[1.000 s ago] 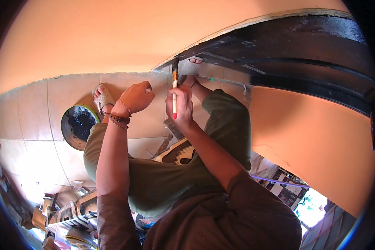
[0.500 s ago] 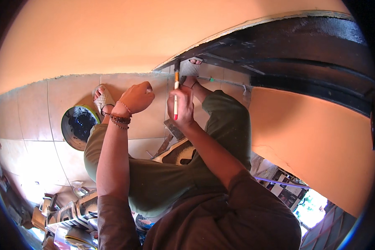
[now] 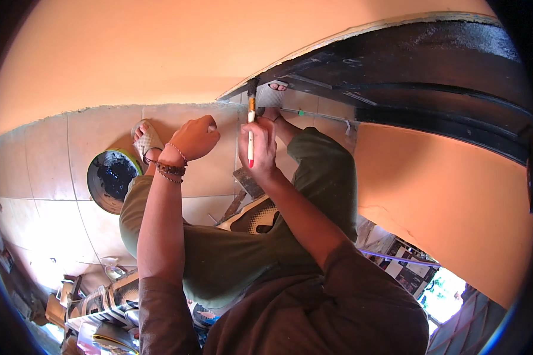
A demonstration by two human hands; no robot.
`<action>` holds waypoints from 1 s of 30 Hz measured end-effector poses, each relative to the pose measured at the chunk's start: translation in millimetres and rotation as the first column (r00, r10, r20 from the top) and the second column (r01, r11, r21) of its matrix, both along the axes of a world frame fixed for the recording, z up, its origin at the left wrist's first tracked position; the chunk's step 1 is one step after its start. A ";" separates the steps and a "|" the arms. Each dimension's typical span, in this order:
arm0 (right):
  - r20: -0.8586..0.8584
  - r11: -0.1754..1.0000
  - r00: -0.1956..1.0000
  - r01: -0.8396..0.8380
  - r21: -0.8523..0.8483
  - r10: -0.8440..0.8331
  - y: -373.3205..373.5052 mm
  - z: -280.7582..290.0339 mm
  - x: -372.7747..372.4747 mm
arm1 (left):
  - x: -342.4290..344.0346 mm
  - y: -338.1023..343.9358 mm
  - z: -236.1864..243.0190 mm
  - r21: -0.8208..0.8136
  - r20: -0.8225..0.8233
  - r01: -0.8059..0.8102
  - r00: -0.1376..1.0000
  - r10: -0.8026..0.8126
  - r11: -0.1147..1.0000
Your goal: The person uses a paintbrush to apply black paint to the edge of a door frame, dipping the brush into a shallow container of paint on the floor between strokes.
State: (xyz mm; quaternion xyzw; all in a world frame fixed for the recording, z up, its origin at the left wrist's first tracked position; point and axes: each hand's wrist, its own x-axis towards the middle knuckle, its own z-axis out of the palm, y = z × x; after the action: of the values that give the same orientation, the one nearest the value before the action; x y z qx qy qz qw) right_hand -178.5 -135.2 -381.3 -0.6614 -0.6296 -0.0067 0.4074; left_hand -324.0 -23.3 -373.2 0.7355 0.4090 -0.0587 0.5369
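Observation:
My right hand (image 3: 259, 145) grips a paintbrush (image 3: 251, 139) by its pale, red-ended handle. The brush points away from me, and its dark bristles meet the lower edge of a black panelled door (image 3: 408, 77), beside the orange wall. My left hand (image 3: 190, 139) hovers to the left with fingers curled in, nothing showing in it; bracelets circle that wrist. Left of it, on the tiles, stands a round bucket (image 3: 92, 188) with black paint (image 3: 115, 173) inside.
Orange wall (image 3: 130, 53) rises ahead along the tiled floor (image 3: 47, 154). My sandalled feet are on the floor, one near the bucket and one below the door edge. Beneath my legs lies a tan and black patterned object (image 3: 251, 220). Assorted clutter (image 3: 100, 307) lies at lower left.
The brush has shifted slightly up along the door edge, with its bristles now more spread against it. My left hand and the bucket are unmoved.

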 end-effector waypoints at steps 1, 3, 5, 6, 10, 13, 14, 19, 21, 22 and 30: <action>-0.038 1.000 0.999 -0.004 -0.009 0.003 1.0 -0.7 0.9 | 0.8 0.2 0.7 0.004 -0.004 0.004 1.000 -0.004 1.000; -0.044 0.995 0.999 -0.017 -0.100 0.012 1.1 -1.9 3.7 | 1.4 0.7 2.6 -0.002 -0.009 0.001 1.000 -0.001 1.000; -0.031 0.993 1.000 0.000 -0.119 -0.004 3.1 -8.1 5.2 | 1.8 0.7 3.5 -0.009 -0.012 -0.002 1.000 0.002 1.000; -0.029 0.993 1.000 0.002 -0.119 -0.005 1.8 -8.9 5.5 | 2.0 0.5 3.4 -0.010 -0.009 -0.001 1.000 0.001 1.000; -0.042 0.996 0.999 0.002 -0.094 -0.006 -6.1 -3.4 1.9 | -1.9 0.2 2.4 -0.013 -0.009 -0.008 1.000 0.008 1.000; 0.033 0.999 0.999 0.000 0.044 -0.001 0.5 0.3 1.1 | -0.4 1.8 4.3 -0.005 0.007 0.000 1.000 0.000 1.000; 0.006 0.999 1.000 0.001 -0.047 -0.001 2.4 -0.1 1.5 | 0.4 2.0 5.0 -0.005 0.010 0.001 1.000 -0.001 1.000; -0.092 0.981 0.996 -0.025 -0.192 0.008 2.5 -4.4 3.7 | 0.7 1.9 1.7 0.004 0.020 -0.009 1.000 0.008 1.000; -0.094 0.992 0.995 0.000 -0.128 -0.012 -7.6 3.3 -3.3 | -1.9 0.6 1.0 0.007 0.015 -0.012 1.000 0.012 1.000; -0.097 0.998 0.995 0.027 -0.062 -0.033 -10.2 7.2 -5.9 | -3.2 0.1 0.8 0.011 0.011 -0.013 1.000 0.013 1.000; -0.092 0.950 0.993 0.040 -0.308 -0.072 -1.8 -2.4 6.7 | 0.8 1.3 2.0 0.014 0.015 0.006 1.000 -0.006 1.000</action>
State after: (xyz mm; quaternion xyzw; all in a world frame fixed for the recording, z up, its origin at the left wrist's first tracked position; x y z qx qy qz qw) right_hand -171.8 -137.0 -383.7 -0.7336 -0.5824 0.1133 0.3315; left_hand -323.2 -22.1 -371.1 0.7408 0.4031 -0.0520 0.5348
